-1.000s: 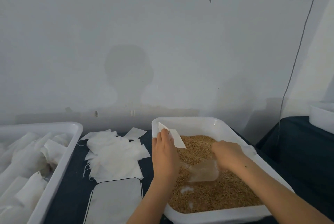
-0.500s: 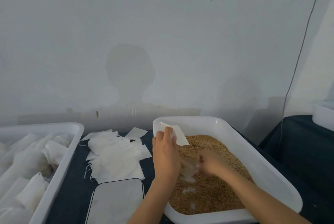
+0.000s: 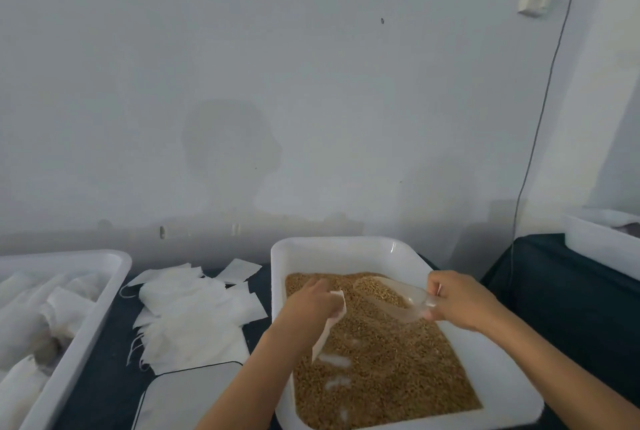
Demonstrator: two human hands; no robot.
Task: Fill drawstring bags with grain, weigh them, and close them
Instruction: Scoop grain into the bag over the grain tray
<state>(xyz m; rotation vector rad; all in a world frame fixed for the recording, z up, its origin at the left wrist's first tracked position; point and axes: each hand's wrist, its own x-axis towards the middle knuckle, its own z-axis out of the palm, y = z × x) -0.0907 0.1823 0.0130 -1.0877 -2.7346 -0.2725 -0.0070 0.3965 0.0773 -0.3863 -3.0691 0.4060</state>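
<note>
While the white tub (image 3: 349, 249) of grain (image 3: 388, 360) lay directly in front of the person, a small white drawstring bag (image 3: 329, 329) was held over its left half by the left hand (image 3: 313, 303), whose fingers were curled round the bag's upper edge. The bag hung down from that grip toward the near side, its lower end close above the grain; whether its mouth was spread could not be told. A clear plastic scoop (image 3: 391, 296), partly loaded with grain, was gripped at its handle end by the right hand (image 3: 457, 301), the fingers being closed about it. The scoop's long axis ran roughly level from the right hand leftward and slightly away, so that its open lip was turned toward the left hand. Scoop lip and bag top were near but apart, with bare grain showing between them. The coming pour was judged to depend on that gap: the lip would have to be brought over the bag's opening, which lay to the scoop's left and a little nearer the person. The left hand was plainly the nearer to the bag, the right being committed to the scoop.
</note>
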